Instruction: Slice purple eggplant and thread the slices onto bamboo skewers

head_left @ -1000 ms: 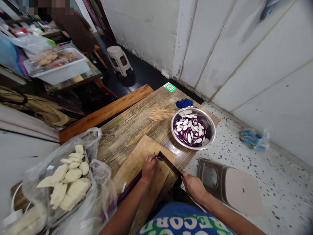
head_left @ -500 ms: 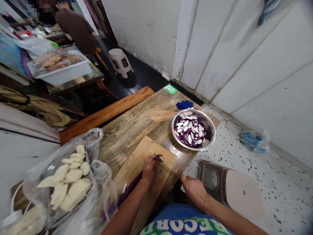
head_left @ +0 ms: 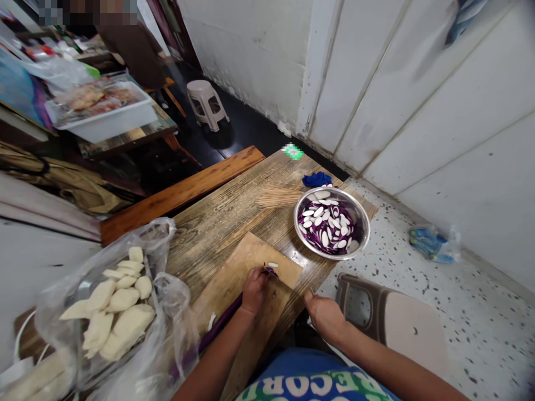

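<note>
white panelled walls edge one wooden table (head_left: 225, 214) carrying one cutting board (head_left: 234, 278), one steel bowl (head_left: 332, 223) of slices and one bag of pale pieces (head_left: 112, 301). left hand (head_left: 254, 289) curls over one purple eggplant (head_left: 221, 323) on the board. right hand (head_left: 324, 316) is closed on a knife handle, blade blurred. one fresh slice (head_left: 273, 264) lies by the eggplant tip, absent a second ago.

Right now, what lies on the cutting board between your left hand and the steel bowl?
In the head view, one cut eggplant slice lies between the left hand and the steel bowl; beyond it is bare cutting board and table.
</note>
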Available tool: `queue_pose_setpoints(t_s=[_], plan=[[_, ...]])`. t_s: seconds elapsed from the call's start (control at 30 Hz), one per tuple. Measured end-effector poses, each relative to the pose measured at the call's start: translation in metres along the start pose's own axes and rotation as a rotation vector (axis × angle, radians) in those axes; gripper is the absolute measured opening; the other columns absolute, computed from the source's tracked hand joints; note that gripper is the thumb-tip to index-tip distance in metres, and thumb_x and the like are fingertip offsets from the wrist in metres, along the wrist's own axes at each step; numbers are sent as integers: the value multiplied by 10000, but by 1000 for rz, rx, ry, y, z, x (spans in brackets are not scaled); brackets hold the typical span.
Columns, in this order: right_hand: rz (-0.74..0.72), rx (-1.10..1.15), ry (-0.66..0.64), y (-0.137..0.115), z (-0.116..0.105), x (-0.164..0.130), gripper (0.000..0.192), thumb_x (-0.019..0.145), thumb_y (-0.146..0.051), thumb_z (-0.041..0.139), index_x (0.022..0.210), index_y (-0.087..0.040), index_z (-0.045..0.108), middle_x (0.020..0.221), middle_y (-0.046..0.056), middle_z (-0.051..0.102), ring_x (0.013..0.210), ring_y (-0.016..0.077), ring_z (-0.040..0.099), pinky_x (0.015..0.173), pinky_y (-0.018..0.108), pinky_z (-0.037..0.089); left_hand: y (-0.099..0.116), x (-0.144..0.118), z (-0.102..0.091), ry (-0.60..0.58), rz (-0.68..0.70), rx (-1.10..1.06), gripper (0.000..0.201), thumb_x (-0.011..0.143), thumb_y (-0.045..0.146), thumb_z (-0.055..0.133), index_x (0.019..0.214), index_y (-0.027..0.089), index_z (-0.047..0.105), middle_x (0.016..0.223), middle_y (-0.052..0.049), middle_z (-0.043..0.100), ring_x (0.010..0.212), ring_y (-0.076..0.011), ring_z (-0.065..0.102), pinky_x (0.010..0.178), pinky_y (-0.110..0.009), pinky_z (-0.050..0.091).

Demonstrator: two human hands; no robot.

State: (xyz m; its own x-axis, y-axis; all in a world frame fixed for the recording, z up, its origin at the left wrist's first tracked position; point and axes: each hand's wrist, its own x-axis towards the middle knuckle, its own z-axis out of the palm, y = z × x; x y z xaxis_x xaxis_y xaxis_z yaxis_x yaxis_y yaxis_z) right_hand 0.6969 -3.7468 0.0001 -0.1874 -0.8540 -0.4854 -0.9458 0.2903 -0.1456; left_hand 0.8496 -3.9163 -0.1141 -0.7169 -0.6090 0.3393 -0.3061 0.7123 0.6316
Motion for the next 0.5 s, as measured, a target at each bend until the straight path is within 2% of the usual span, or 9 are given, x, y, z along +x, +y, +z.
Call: queue_pose_setpoints(t_s=[0.1,0.3,0.5], plan=[[4,26,8,-2,2,10,186,786,-68,401,924,-139,503,747,82,658,652,178,634,537,221,425,1,2,-5,0,-5,26,206,818,192,409,835,165,613,871,-67,573,857,-183,501,749,-353,419],[42,91,55,3,2,11,211,882,-213,317,934,-142,509,720,75,666,659,146,643,538,185,421,6,7,-17,-84,6,143,239,832,217,388,856,173,621,888,-72,569,857,-186,487,752,-354,413],[27,87,120,10,13,2,211,874,-218,332,944,-155,520,667,50,666,592,139,636,497,182,403,-7,-8,-19,12,12,86,245,833,218,397,945,194,613,947,-68,580,906,-180,497,781,-364,427]])
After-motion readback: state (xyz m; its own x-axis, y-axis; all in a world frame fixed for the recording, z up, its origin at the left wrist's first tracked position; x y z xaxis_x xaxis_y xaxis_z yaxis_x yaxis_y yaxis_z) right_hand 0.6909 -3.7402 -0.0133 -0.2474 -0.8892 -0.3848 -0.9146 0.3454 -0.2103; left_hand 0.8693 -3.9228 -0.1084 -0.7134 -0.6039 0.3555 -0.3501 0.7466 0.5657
